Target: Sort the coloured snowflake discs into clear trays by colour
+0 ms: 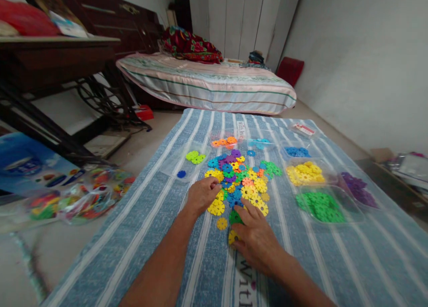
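Observation:
A heap of small flat plastic flower-shaped pieces [239, 177] in yellow, blue, green, purple and orange lies on a blue-and-white striped cloth [160, 209]. My left hand [200, 194] rests at the heap's left edge, fingers curled over yellow pieces; I cannot make out what it grips. My right hand [256, 233] lies flat at the near edge, fingers spread over a green piece [234, 217] and a yellow one [232, 237]. A single yellow piece [221, 223] lies between the hands.
Clear trays hold sorted pieces: yellow [306, 173], green [321, 206], purple [359, 188], blue [297, 152], orange [224, 142], light green [195, 156]. A bag of mixed pieces [83, 200] lies on the floor at left. A mattress [207, 81] and a dark table [56, 61] stand behind.

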### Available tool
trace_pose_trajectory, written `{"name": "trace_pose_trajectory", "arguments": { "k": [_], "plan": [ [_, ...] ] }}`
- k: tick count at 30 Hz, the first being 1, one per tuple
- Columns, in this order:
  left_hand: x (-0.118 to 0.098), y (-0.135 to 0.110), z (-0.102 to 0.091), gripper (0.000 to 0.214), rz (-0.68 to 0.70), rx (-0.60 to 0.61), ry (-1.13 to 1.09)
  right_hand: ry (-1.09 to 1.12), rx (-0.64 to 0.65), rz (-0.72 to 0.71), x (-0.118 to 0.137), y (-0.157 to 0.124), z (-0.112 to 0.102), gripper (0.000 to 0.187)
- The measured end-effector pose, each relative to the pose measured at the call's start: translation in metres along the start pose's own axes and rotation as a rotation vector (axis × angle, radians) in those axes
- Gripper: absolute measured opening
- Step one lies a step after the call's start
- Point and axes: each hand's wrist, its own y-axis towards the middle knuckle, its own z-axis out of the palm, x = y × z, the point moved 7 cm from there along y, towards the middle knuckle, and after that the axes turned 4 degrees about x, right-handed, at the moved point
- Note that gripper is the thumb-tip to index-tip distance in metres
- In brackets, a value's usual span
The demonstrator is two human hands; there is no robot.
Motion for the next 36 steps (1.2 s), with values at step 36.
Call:
{"name": "trace_pose_trajectory", "arguments": {
  "k": [36],
  "plan": [
    [0.001, 0.0, 0.0, 0.025, 0.007, -0.01, -0.007, -0.135, -0.315, 0.111, -0.017, 0.011, -0.024, 0.021]
  ]
}}
